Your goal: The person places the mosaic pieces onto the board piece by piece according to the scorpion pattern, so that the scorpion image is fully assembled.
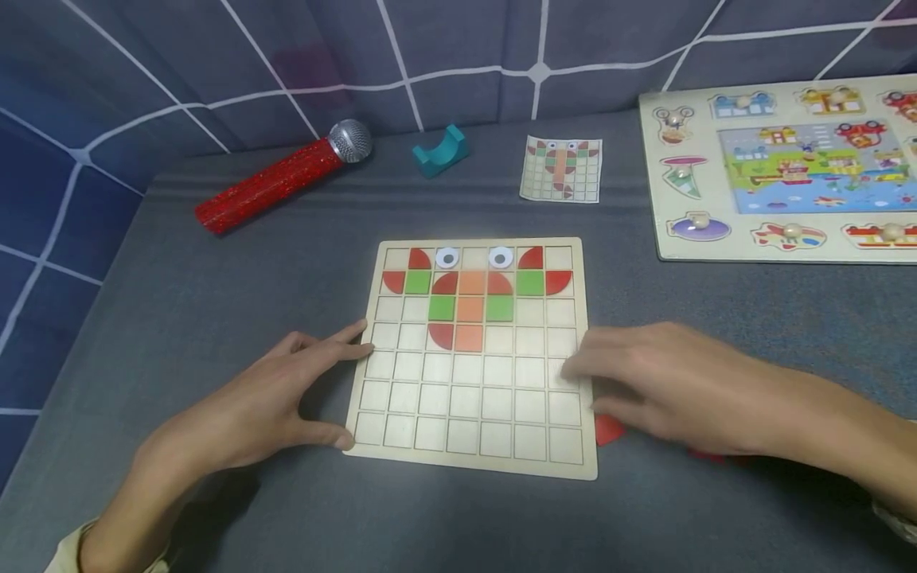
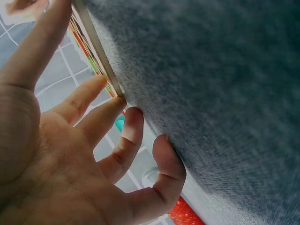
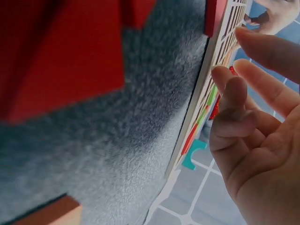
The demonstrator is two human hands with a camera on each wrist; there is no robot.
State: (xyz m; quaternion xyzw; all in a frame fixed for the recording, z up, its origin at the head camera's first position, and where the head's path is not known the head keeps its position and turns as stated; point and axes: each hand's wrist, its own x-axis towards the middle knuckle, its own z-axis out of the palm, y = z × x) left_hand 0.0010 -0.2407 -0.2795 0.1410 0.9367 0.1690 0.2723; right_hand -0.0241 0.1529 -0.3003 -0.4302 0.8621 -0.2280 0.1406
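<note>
A wooden grid board [image 1: 466,436] lies on the grey cloth, its upper rows filled with red quarter-round, green and orange square pieces and two googly eyes [image 1: 447,257]. My left hand [image 1: 275,398] is spread along the board's left edge, with thumb and fingertips touching the rim. Over the board's right edge is my right hand [image 1: 666,386], blurred, its fingers loosely bent. In the right wrist view nothing shows between its thumb and fingers. A red quarter-round piece [image 1: 609,430] lies against the board beneath that hand; more red pieces [image 3: 70,61] lie nearby, partly hidden by the forearm.
Behind the board lie a red glitter microphone [image 1: 275,187], a teal curved block [image 1: 440,151] and a small printed pattern card [image 1: 561,193]. A knobbed vehicle puzzle [image 1: 688,248] lies at the back right. Blue cloth with white lines [image 1: 473,40] rises behind.
</note>
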